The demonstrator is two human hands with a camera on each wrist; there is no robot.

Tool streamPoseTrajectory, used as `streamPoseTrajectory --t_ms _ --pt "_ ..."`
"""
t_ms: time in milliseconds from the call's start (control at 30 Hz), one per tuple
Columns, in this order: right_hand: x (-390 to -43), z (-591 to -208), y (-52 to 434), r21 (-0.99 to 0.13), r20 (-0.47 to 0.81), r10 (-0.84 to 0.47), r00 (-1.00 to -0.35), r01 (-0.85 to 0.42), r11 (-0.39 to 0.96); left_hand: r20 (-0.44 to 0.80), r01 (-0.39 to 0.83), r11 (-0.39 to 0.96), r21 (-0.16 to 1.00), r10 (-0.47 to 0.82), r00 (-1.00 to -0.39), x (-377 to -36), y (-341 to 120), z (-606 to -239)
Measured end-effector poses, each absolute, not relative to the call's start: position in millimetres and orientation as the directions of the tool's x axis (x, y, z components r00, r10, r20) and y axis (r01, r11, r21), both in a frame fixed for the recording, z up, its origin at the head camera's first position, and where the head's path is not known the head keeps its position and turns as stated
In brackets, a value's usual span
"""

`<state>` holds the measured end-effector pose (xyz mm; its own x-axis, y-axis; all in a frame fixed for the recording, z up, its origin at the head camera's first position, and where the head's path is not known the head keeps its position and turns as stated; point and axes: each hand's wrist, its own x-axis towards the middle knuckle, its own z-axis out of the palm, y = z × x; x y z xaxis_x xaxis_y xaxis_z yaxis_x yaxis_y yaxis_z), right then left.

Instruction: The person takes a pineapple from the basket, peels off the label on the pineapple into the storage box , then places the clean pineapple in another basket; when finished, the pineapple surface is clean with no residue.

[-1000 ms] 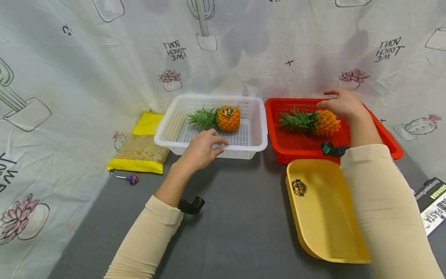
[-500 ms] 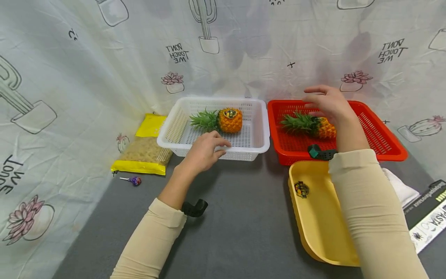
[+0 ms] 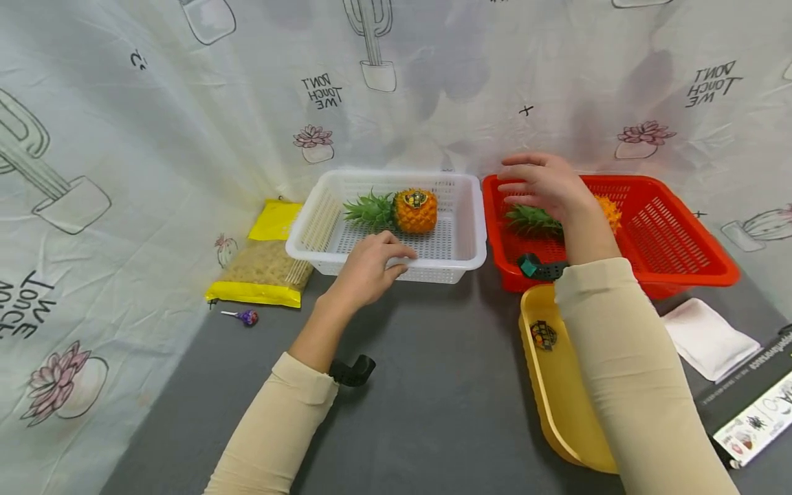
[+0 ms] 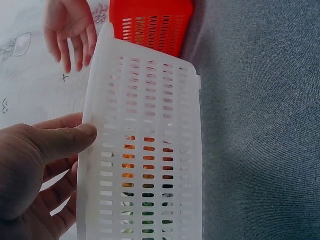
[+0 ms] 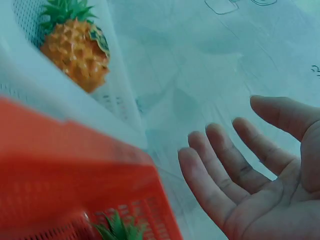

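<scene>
White basket (image 3: 453, 263), near rim gripped by the left hand (image 3: 370, 267), holds a pineapple (image 3: 408, 211) lying left-right just beyond; the right hand (image 3: 547, 184), empty, fingers spread, hangs farther right.

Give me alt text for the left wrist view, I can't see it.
The left hand grips the rim of a white basket, thumb on the outside; through its slots show the orange and green of a pineapple. At the top are a red basket and the right hand, empty, its fingers pointing downward. A grey table fills the right side.
</scene>
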<state>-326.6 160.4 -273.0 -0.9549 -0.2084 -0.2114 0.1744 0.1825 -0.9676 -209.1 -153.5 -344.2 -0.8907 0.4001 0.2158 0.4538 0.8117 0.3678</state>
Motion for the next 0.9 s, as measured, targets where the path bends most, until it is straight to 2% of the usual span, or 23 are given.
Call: streamPoseTrajectory --t_ms 367,667,900 --pt "-338.8 -280.6 113.3 -0.961 -0.275 -0.284 -0.919 0.256 0.104 0.214 0.442 0.811 0.383 0.388 -0.896 -209.9 -153.6 -346.0" --pt "-353.2 -302.5 88.8 -0.944 -0.327 -0.356 -0.875 0.286 0.163 0.2 0.431 0.817 0.383 0.382 -0.902 -212.0 -151.8 -343.8" --pt "-360.0 -313.2 69.8 -0.932 -0.282 -0.385 -0.879 0.156 0.327 0.173 0.398 0.837 0.375 0.358 -0.918 -212.3 -151.1 -343.6"
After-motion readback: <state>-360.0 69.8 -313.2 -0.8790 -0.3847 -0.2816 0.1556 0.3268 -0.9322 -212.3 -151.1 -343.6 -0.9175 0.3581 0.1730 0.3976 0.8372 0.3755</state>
